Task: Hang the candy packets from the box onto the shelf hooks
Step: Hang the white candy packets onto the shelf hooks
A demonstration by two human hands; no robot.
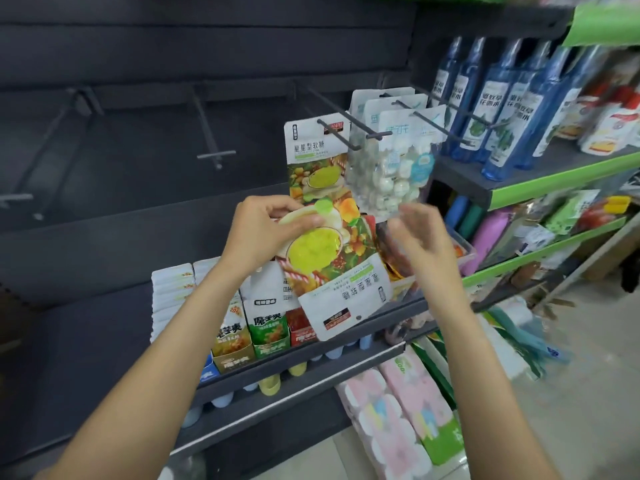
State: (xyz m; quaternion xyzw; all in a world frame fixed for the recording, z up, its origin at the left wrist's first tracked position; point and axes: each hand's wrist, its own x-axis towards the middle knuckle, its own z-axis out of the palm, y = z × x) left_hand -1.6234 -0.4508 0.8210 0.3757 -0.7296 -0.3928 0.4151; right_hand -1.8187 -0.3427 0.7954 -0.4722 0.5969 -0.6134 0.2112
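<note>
Head view: left hand (258, 233) pinches upside-down candy packet (332, 268) (right hand (417, 244) spread beside).

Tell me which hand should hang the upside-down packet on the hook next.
Probably the left hand: it already grips the upside-down packet just below the hook. The right hand is blurred, seemingly holding nothing.

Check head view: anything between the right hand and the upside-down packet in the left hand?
Nothing in the head view: the right hand, blurred, sits just right of the upside-down packet the left hand grips.
</note>
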